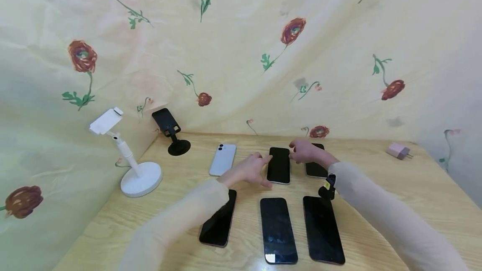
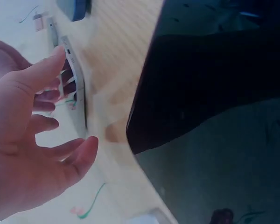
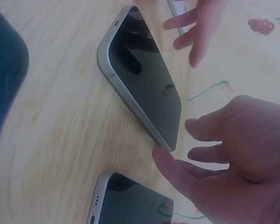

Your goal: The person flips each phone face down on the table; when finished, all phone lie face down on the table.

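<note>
A smartphone (image 1: 278,168) with a dark screen and pale metal edge lies face up in the back row, between both hands. My left hand (image 1: 251,170) reaches to its left side, fingers spread, thumb low near the bottom corner. At its upper right edge is my right hand (image 1: 304,152), fingers loosely bent and partly over the neighbouring dark phone (image 1: 315,170). In the right wrist view, the right hand (image 3: 238,154) has its fingertips close to the end of the pale-edged phone (image 3: 144,79), nothing pinched. The left wrist view shows the left hand (image 2: 28,149) with parted fingers beside that phone.
A white phone (image 1: 223,160) lies face down at the back left. Three dark phones make a front row: left (image 1: 219,223), middle (image 1: 278,231) and right (image 1: 324,231). A white stand (image 1: 141,179) and a black stand (image 1: 178,147) are on the left; a charger plug (image 1: 398,151) is far right.
</note>
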{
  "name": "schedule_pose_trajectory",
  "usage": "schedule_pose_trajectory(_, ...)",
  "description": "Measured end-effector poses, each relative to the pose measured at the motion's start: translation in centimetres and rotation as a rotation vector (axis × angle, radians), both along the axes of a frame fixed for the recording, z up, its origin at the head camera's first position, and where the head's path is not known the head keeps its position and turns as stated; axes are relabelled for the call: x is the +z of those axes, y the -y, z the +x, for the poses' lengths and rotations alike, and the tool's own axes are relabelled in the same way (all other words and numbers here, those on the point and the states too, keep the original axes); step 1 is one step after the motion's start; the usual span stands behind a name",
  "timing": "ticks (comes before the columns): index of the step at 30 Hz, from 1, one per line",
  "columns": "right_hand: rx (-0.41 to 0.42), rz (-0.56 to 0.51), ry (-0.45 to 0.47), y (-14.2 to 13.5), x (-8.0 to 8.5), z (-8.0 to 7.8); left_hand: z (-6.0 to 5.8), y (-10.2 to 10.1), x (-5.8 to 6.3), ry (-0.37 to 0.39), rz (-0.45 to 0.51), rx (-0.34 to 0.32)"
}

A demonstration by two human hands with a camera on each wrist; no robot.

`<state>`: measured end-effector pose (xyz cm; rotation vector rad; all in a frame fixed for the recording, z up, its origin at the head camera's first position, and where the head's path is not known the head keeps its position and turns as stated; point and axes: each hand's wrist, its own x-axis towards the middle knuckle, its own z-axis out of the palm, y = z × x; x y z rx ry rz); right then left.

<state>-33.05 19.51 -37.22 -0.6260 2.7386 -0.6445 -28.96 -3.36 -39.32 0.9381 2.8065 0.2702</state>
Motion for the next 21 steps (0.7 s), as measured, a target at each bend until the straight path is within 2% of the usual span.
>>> schedule_pose_trajectory(2,-0.013,-0.011,0.031,0.0,-0.4,-0.1,-0.1,-0.4,-0.5,0.017,0.008,-0.008)
schedule_pose_trajectory(8,-0.048,-0.07,0.088,0.0,-1.5,-0.8,-0.8,-1.2,-1.6,-0.01,0.015,-0.041)
schedule_pose_trajectory(15,-0.067,-0.06,0.07,0.5,-1.9,-1.2,-1.3,-1.5,-1.9,-0.004,0.016,-0.065)
schedule_pose_trajectory(21,-0.098,-0.125,0.143,0.6,-2.2,-1.3,-1.4,-1.6,-1.9,0.023,0.023,-0.058)
